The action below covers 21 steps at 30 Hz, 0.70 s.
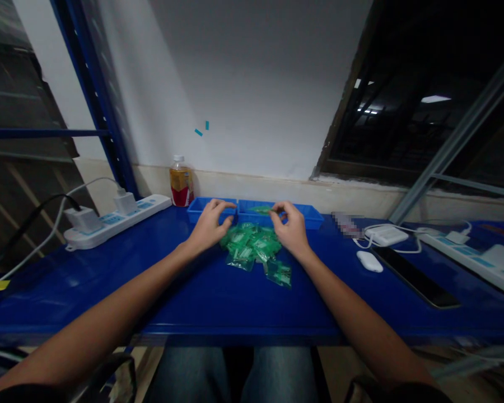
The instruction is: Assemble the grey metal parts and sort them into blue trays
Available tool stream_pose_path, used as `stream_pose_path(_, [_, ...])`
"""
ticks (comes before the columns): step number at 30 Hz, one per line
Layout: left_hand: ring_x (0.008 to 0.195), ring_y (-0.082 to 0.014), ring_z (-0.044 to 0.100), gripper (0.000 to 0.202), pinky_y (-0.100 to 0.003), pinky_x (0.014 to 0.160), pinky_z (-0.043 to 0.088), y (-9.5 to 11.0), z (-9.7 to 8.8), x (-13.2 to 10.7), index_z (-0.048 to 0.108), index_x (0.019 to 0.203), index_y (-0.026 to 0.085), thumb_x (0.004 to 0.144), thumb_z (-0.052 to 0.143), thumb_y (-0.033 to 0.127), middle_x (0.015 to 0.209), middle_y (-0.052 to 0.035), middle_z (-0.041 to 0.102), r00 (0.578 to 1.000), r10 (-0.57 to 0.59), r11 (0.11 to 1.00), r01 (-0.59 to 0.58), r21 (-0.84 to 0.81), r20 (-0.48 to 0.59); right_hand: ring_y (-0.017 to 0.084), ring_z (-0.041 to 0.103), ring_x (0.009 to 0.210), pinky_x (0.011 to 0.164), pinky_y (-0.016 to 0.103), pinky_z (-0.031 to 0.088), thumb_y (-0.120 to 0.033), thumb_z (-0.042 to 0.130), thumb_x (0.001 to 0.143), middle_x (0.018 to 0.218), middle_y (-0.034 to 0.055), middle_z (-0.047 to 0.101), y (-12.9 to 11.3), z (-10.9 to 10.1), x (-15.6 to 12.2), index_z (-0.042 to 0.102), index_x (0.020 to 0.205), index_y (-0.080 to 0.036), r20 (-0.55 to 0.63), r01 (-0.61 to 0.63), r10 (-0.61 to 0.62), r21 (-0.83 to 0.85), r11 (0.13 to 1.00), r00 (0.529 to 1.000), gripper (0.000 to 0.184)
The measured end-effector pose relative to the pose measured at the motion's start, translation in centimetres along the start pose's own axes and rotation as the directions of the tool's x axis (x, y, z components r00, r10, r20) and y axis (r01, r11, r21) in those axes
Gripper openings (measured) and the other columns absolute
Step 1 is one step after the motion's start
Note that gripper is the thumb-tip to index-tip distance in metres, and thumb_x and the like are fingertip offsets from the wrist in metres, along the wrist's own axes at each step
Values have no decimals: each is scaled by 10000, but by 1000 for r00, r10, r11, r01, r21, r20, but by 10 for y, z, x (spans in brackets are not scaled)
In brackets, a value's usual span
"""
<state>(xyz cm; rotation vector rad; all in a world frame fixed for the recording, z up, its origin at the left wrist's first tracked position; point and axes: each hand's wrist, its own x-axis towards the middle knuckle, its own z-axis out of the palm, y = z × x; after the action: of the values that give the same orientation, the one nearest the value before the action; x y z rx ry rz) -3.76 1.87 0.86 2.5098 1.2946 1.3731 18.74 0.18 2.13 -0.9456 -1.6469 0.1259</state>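
A pile of small green plastic bags [247, 246] lies on the blue table, with small parts showing through the film of some. My right hand [291, 226] pinches one green plastic bag [259, 210] by its end, over the front of a blue tray [313, 217]. To the left, my left hand [213, 224] hovers above the pile's edge with thumb and fingers apart and nothing between them. Behind that hand is the left section of blue tray [195, 208]. What the bag in my right hand contains is too small to tell.
A drink bottle [180, 182] stands at the back left beside a white power strip [117, 220] with plugs and cables. At the right lie a phone [418, 278], a white earphone case [369, 261], a white charger [386, 235] and another power strip [474, 257].
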Motion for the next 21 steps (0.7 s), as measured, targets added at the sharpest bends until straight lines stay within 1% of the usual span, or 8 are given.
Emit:
stream_pose_path(4, [993, -257, 488, 228, -415, 937, 362, -22, -3, 23, 623, 978, 193, 771, 561, 264, 977, -78, 545, 1000, 16, 997, -18, 80, 21, 139, 503, 683, 620, 246, 387, -315, 518, 771, 733, 0, 530, 41, -23, 14, 488, 747, -196, -182, -110, 100, -46, 993, 978, 125])
stream_pose_path(7, [960, -255, 508, 209, -391, 930, 356, -21, 4, 45, 654, 916, 215, 719, 623, 280, 959, -71, 580, 991, 60, 998, -57, -26, 123, 126, 479, 628, 602, 240, 391, -354, 535, 763, 678, -27, 487, 74, -32, 17, 466, 737, -196, -194, -245, 244, 20, 969, 950, 174])
stream_pose_path(9, [916, -251, 534, 173, -371, 894, 377, -12, 12, 59, 673, 840, 205, 712, 638, 316, 901, -71, 611, 987, 1, 988, 24, -150, 163, 127, 474, 624, 597, 245, 396, -350, 543, 767, 689, -22, 483, 81, -34, 15, 488, 740, -192, -234, -254, 249, 8, 967, 940, 170])
stream_pose_path(11, [815, -238, 568, 238, -341, 770, 429, 0, 19, 70, 678, 764, 178, 756, 592, 400, 820, -84, 636, 952, -182, 915, 256, -312, 247, 133, 474, 638, 605, 258, 399, -324, 555, 776, 722, -4, 489, 72, -32, 13, 538, 739, -186, -275, -173, 142, -89, 981, 951, 144])
stream_pose_path(13, [696, -216, 578, 405, -309, 606, 433, 14, 22, 76, 676, 764, 147, 805, 497, 507, 790, -111, 650, 830, -349, 708, 537, -458, 435, 141, 479, 661, 614, 271, 401, -283, 552, 798, 749, 13, 487, 53, -27, 10, 595, 754, -192, -240, -19, -31, -201, 979, 970, 110])
stream_pose_path(16, [603, -163, 553, 427, -263, 514, 400, 30, 17, 76, 660, 800, 126, 777, 539, 534, 744, -104, 642, 682, -320, 411, 726, -552, 658, 152, 468, 681, 624, 282, 393, -216, 531, 829, 708, 18, 470, 22, -13, 4, 646, 789, -218, -46, 281, -311, -319, 905, 949, 122])
stream_pose_path(19, [559, -97, 505, 247, -213, 516, 390, 29, 5, 72, 640, 799, 137, 700, 680, 359, 686, -28, 599, 701, -228, 433, 694, -575, 676, 151, 438, 651, 617, 292, 355, -197, 540, 836, 662, 16, 475, 9, -1, 1, 663, 840, -224, 157, 478, -454, -389, 787, 877, 126])
stream_pose_path(21, [557, -93, 506, 197, -213, 525, 399, 14, -4, 73, 615, 808, 144, 690, 678, 289, 679, -9, 587, 750, -301, 531, 645, -549, 589, 162, 461, 691, 649, 303, 360, -207, 527, 849, 694, 26, 524, 11, 2, 1, 653, 897, -216, 266, 482, -404, -401, 779, 875, 135])
